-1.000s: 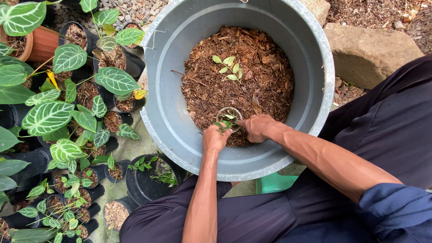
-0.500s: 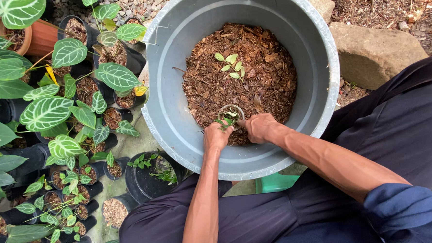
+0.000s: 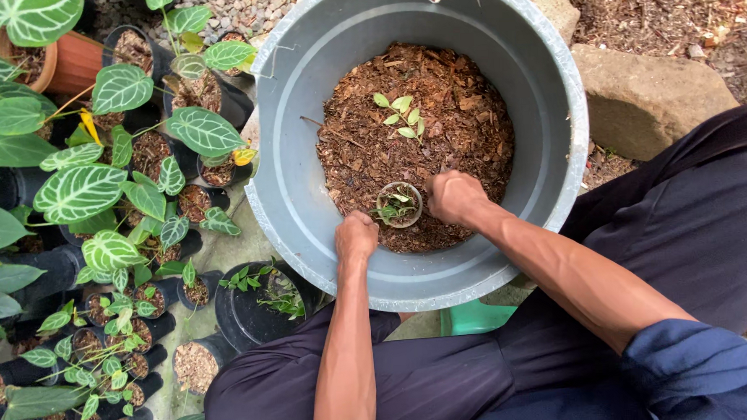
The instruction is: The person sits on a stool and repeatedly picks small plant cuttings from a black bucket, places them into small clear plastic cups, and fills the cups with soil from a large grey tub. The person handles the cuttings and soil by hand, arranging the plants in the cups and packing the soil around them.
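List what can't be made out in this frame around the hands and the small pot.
- Head view: fingers of the left hand curl under it into the bark; grip unclear.
- Right hand: fingers hidden the same way beside the small pot.
- Pot's lower wall: sunk in the bark.
- Tub: far rim cut off by the top edge.
- Seedling: roots buried.

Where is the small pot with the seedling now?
In the head view, the small pot sits on the bark inside the grey tub, between both hands.

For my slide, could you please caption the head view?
Both hands, left and right, flank a small seedling pot on bark mix inside a grey tub.
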Motion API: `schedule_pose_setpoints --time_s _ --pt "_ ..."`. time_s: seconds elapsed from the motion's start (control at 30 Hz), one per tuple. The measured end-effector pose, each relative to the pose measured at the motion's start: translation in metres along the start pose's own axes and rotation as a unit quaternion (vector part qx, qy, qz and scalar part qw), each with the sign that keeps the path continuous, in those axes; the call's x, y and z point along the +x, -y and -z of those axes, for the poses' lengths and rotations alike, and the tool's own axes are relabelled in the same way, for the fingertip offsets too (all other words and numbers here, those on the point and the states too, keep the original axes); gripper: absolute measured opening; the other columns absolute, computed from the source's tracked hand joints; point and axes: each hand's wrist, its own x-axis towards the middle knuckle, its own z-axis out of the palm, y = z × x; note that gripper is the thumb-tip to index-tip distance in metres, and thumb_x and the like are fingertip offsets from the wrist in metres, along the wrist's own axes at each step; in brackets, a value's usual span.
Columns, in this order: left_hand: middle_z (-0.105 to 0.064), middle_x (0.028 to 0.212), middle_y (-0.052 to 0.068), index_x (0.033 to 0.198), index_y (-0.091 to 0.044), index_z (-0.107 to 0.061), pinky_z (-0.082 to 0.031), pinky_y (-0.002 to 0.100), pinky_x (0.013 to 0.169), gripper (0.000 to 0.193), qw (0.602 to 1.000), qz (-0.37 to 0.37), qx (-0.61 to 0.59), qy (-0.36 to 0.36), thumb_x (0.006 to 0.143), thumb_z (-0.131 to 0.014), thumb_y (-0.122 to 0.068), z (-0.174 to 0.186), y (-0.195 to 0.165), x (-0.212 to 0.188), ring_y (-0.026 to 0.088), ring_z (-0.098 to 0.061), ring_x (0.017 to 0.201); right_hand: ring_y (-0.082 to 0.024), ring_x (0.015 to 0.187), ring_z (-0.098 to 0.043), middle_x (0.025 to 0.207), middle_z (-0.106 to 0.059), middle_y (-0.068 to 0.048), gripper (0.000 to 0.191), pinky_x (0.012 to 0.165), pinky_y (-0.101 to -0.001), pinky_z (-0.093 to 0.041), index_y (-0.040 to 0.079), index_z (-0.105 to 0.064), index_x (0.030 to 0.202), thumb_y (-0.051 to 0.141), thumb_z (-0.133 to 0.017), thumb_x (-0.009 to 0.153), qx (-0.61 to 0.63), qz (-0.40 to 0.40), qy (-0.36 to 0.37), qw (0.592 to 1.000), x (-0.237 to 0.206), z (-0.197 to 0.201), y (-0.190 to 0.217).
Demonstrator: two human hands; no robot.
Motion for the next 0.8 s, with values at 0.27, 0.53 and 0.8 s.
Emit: schedule_pose_setpoints --time_s 0.27,0.53,0.8 --pt "-0.078 0.086 0.015 0.108 -0.005 -0.069 -0.055 0.029 0.053 0.026 0.963 0.139 -0.187 0.133 0.084 -0.078 -0.001 -0.002 -0.028 0.006 0.019 -0.071 0.065 -0.026 0.088 -0.074 0.115 -0.075 -0.018 0.027 0.080 -0.0412 -0.062 0.011 -0.074 0.121 0.015 -0.060 0.098 0.182 -0.050 0.010 0.982 0.037 -0.017 -0.001" --pt "-0.078 0.089 0.014 0.103 -0.007 -0.070 -0.064 0.024 0.057 0.018 0.944 0.183 -0.232 0.145 0.087 -0.074 -0.003 -0.013 -0.032 0.014 0.017 -0.075 0.067 -0.027 0.097 -0.075 0.117 -0.075 -0.016 0.032 0.095 -0.0387 -0.059 0.014 -0.074 0.124 0.012 -0.060 0.095 0.140 -0.028 0.000 0.990 0.055 -0.037 -0.008" --pt "-0.075 0.087 0.013 0.100 0.000 -0.068 -0.065 0.031 0.056 0.021 0.917 0.172 -0.334 0.132 0.082 -0.078 0.005 -0.020 -0.024 0.015 0.021 -0.074 0.067 -0.028 0.104 -0.074 0.118 -0.073 -0.017 0.036 0.101 -0.0377 -0.056 0.013 -0.073 0.124 0.009 -0.063 0.091 0.170 -0.006 -0.017 0.985 0.059 -0.043 -0.008"
